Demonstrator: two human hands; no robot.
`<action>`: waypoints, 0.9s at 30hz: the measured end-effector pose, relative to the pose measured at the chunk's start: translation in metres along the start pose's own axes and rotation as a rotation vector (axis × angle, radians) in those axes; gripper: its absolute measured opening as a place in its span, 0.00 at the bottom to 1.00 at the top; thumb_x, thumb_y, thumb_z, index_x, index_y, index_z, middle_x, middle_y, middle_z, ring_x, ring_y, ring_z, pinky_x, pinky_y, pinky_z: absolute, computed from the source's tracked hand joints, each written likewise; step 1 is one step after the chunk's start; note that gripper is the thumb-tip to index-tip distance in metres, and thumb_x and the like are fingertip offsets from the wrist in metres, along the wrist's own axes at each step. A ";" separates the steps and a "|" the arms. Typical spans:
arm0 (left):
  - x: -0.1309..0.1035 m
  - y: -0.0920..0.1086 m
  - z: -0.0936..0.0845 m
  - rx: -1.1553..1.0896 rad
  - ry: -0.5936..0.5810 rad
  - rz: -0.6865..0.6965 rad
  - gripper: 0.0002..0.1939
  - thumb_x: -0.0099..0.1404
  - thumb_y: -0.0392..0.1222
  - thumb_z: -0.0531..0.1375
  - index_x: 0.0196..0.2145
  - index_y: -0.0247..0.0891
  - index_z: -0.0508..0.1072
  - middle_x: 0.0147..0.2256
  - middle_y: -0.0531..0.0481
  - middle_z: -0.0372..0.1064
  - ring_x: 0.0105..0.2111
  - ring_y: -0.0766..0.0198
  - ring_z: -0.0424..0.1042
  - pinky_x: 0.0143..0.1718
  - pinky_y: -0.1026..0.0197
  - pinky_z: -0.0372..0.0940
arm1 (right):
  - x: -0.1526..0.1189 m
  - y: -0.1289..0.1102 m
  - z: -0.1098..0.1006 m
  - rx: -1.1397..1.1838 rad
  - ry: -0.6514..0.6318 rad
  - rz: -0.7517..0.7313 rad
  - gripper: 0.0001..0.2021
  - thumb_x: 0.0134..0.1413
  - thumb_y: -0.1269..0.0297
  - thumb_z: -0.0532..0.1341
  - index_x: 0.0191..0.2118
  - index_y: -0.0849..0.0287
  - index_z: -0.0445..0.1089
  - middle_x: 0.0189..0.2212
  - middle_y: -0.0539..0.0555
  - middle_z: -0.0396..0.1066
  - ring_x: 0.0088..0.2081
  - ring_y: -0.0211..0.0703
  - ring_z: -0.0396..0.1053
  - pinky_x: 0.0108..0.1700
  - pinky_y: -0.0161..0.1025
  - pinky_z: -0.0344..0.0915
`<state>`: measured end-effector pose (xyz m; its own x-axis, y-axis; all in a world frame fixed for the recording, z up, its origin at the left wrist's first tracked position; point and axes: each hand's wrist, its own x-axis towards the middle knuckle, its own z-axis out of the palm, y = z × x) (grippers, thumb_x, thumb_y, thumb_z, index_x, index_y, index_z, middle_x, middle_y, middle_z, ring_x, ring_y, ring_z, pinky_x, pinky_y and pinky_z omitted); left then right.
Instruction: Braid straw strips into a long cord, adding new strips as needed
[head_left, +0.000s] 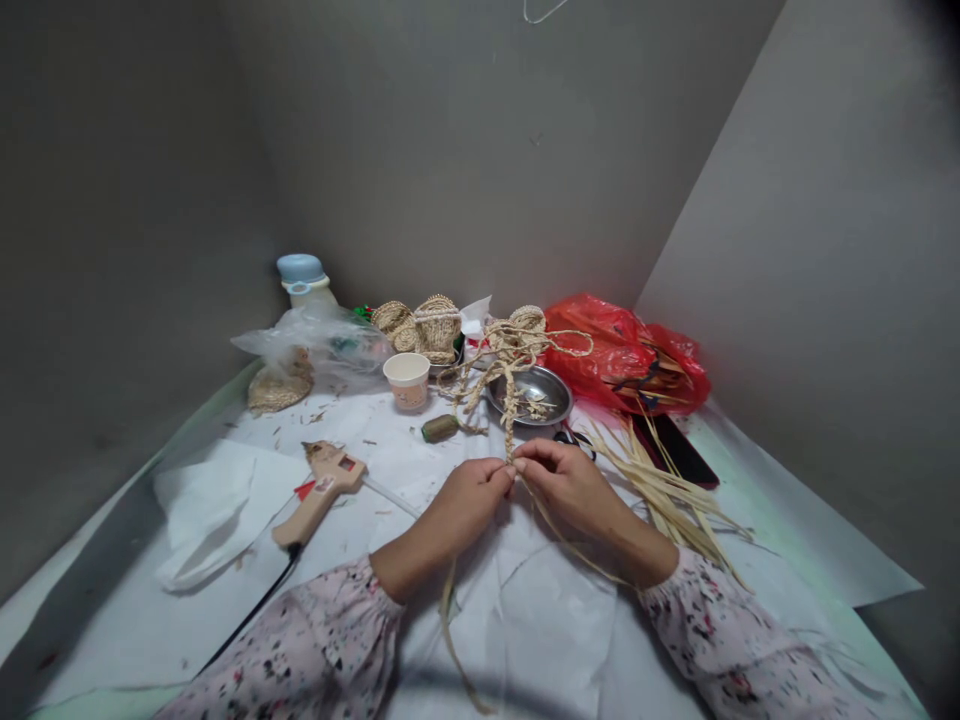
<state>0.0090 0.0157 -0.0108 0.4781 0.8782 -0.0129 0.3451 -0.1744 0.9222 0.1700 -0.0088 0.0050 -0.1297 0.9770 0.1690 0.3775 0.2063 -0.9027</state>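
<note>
Both hands meet at the lower end of a straw braid (pixel 509 410) in the middle of the table. My left hand (pixel 471 498) pinches it from the left, thumb and fingers pressed together. From the right, my right hand (pixel 561 485) grips the same spot, its fingers curled. Above the hands the braid runs away from me, to loose loops of braid (pixel 480 378) beside a metal bowl (pixel 534 394). Unbraided strands hang toward me, one under the left wrist and one (pixel 564 538) under the right. The exact fingertip contact is partly hidden.
A glue gun (pixel 324 490) with a cord lies left. Behind are a paper cup (pixel 406 380), woven straw pieces (pixel 435 325), a clear plastic bag (pixel 322 340) and a red bag (pixel 607 350). Loose straw strips (pixel 667 480), scissors (pixel 576 438) and a dark phone-like slab (pixel 679 452) lie right.
</note>
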 end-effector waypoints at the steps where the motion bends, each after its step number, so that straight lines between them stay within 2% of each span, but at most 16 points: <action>1: 0.001 -0.001 0.000 -0.018 0.008 -0.017 0.16 0.61 0.48 0.50 0.21 0.37 0.64 0.19 0.56 0.56 0.23 0.66 0.57 0.27 0.64 0.52 | 0.000 0.001 -0.001 -0.028 -0.006 -0.005 0.09 0.53 0.65 0.56 0.33 0.60 0.74 0.30 0.51 0.74 0.34 0.41 0.69 0.38 0.36 0.62; 8: -0.002 0.003 0.003 -0.089 0.124 -0.110 0.12 0.54 0.43 0.51 0.19 0.36 0.67 0.17 0.55 0.57 0.21 0.67 0.56 0.24 0.65 0.49 | -0.003 -0.010 -0.001 -0.211 0.026 0.096 0.11 0.54 0.65 0.56 0.34 0.59 0.76 0.30 0.53 0.77 0.32 0.42 0.71 0.35 0.35 0.62; 12: -0.003 0.002 0.004 -0.319 0.159 -0.248 0.10 0.54 0.43 0.53 0.21 0.36 0.68 0.14 0.60 0.49 0.15 0.71 0.47 0.18 0.66 0.42 | -0.012 -0.020 0.008 -0.322 0.047 0.018 0.11 0.56 0.67 0.55 0.33 0.58 0.75 0.30 0.53 0.76 0.32 0.42 0.71 0.36 0.36 0.62; 16: -0.003 0.001 0.005 -0.553 0.151 -0.322 0.09 0.54 0.43 0.54 0.20 0.39 0.59 0.15 0.62 0.45 0.14 0.74 0.42 0.15 0.67 0.37 | -0.023 -0.020 0.021 -0.555 0.066 -0.142 0.11 0.58 0.69 0.53 0.38 0.60 0.74 0.35 0.57 0.75 0.36 0.45 0.71 0.39 0.38 0.62; 20: -0.005 0.006 0.005 -0.730 0.084 -0.351 0.12 0.56 0.44 0.56 0.22 0.40 0.55 0.16 0.64 0.42 0.14 0.76 0.38 0.15 0.69 0.35 | -0.028 -0.019 0.028 -0.738 0.085 -0.178 0.12 0.59 0.70 0.52 0.41 0.61 0.72 0.34 0.59 0.72 0.36 0.47 0.69 0.37 0.38 0.61; 24: -0.007 0.012 0.006 -0.755 0.042 -0.323 0.15 0.57 0.48 0.58 0.23 0.39 0.55 0.16 0.64 0.43 0.14 0.76 0.39 0.15 0.70 0.34 | -0.029 -0.019 0.030 -0.819 0.078 -0.170 0.12 0.59 0.71 0.52 0.42 0.62 0.72 0.34 0.58 0.71 0.35 0.47 0.69 0.34 0.38 0.60; 27: -0.008 0.012 0.005 -0.745 0.054 -0.307 0.15 0.56 0.49 0.60 0.24 0.38 0.59 0.16 0.64 0.44 0.15 0.76 0.40 0.15 0.70 0.35 | -0.031 -0.020 0.033 -0.849 0.053 -0.190 0.13 0.60 0.71 0.51 0.44 0.62 0.71 0.36 0.60 0.72 0.35 0.46 0.69 0.33 0.38 0.60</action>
<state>0.0135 0.0047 -0.0018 0.4033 0.8622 -0.3064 -0.1837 0.4043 0.8960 0.1363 -0.0444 0.0045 -0.2253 0.9188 0.3240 0.9123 0.3157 -0.2607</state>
